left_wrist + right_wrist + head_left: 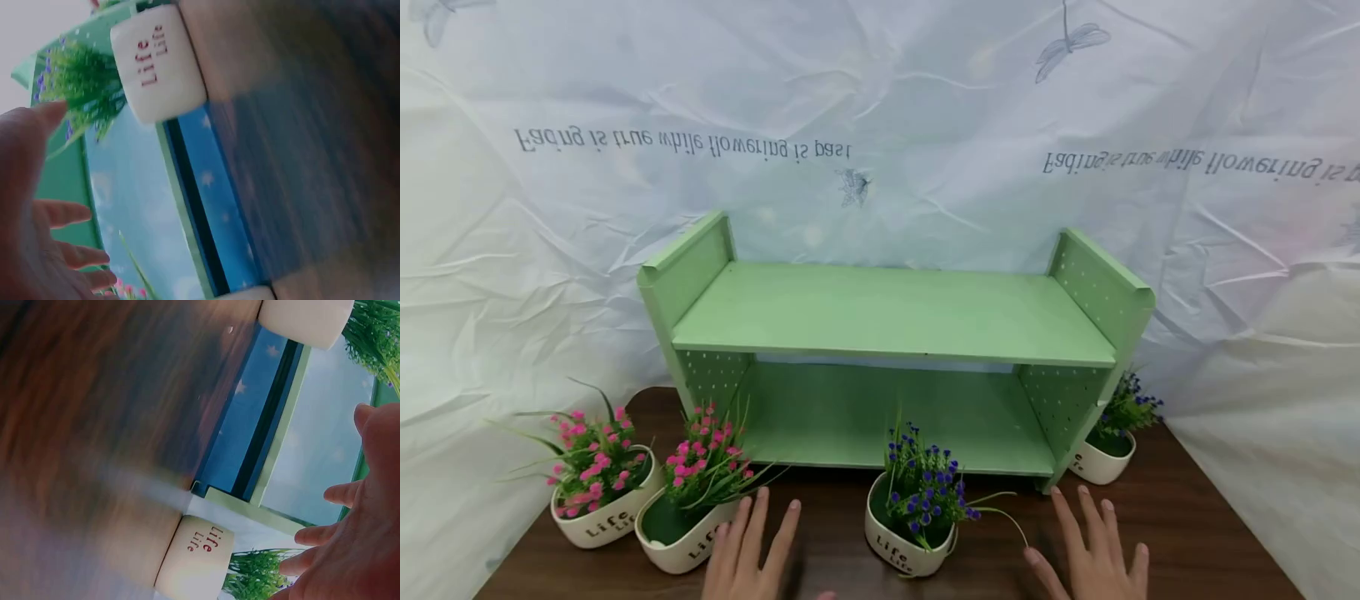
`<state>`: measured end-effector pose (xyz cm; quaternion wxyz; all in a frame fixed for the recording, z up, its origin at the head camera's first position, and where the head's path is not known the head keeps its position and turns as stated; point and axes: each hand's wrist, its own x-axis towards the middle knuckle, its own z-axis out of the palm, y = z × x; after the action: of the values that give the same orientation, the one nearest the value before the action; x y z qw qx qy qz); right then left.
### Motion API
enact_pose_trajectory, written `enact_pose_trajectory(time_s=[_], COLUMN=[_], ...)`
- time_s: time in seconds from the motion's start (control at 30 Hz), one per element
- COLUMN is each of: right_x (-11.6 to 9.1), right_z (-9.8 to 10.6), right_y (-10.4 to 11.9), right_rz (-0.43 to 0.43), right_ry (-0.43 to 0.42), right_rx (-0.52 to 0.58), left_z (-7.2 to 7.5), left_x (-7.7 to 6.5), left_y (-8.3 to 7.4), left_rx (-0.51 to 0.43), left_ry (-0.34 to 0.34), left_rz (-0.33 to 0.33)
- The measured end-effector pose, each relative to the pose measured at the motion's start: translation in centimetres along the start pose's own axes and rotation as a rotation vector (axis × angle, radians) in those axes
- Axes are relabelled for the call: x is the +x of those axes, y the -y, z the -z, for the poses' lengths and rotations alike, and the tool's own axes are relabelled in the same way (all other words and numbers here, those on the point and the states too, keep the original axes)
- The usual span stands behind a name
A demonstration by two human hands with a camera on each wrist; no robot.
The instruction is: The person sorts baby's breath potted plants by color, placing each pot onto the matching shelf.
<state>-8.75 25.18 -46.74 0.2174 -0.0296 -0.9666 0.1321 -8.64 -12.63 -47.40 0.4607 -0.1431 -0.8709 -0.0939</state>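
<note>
Both hands hold nothing, fingers spread toward a green two-tier shelf (pixel 887 312) on a dark wooden table. My left hand (pixel 751 550) is just right of a white oval pot with pink flowers (pixel 688 533), its fingers overlapping the pot's edge in the head view. A second pink-flowered pot (pixel 598 525) stands further left. Between the hands, before the shelf, is a white "Life" pot with purple-blue flowers (pixel 904 546). My right hand (pixel 1097 550) lies to its right, near the shelf's front right foot. Another purple-blue flowered pot (pixel 1101 465) stands beyond, beside the shelf's right side.
Behind the shelf hangs a pale, wrinkled cloth (pixel 925 108) printed with dragonflies and lettering. The wooden table (pixel 1210 533) narrows toward the cloth. Side panels (pixel 1105 287) rise above the upper tier, and both tiers hold nothing.
</note>
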Motion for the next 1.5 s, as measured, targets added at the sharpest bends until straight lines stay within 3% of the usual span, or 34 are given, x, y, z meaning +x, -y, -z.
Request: enact_pose_trajectory(time_s=[0.1,0.2,0.3,0.43,0.5,0.6,0.77,0.9,1.07,1.27,1.37,1.5], right_x=[0.4,0.5,0.6,0.7,0.7,0.7,0.6,0.5,0.3,0.5,0.7,1.2], right_z=[0.4,0.7,1.0,1.1,1.0,0.9,1.0,1.1,1.1,1.2,2.0,3.7], right_y=[0.3,0.4,0.4,0.4,0.4,0.4,0.5,0.6,0.6,0.7,0.9,1.3], right_rz=[-0.007,-0.011,-0.026,-0.039,-0.042,-0.046,-0.055,-0.057,-0.017,0.103,0.132,0.102], right_ry=[0.035,0.084,0.13,0.131,0.122,0.113,0.148,0.162,0.09,-0.117,-0.117,-0.07], right_rx=[0.018,0.044,0.074,0.042,0.019,-0.021,-0.029,-0.001,0.048,0.115,0.18,0.247], left_z=[0.0,0.2,0.5,0.7,0.5,-0.2,-1.8,-2.8,-3.9,-4.9,-5.1,-5.4], left_x=[0.6,1.1,1.8,3.5,4.3,5.2,6.0,6.4,6.8,7.3,7.6,8.0], left_y=[-0.7,-1.5,-2.3,-2.7,-2.8,-3.0,-3.7,-4.1,-4.0,-3.6,-3.7,-3.9], left_rx=[-0.093,-0.185,-0.292,-0.577,-0.699,-0.788,-0.837,-0.882,-0.905,-0.851,-0.798,-0.747], left_ry=[0.03,0.133,0.323,0.687,0.838,0.955,0.975,0.976,0.939,0.956,0.971,0.998], left_rz=[-0.017,0.014,0.1,0.276,0.354,0.386,0.352,0.361,0.322,0.247,0.244,0.239])
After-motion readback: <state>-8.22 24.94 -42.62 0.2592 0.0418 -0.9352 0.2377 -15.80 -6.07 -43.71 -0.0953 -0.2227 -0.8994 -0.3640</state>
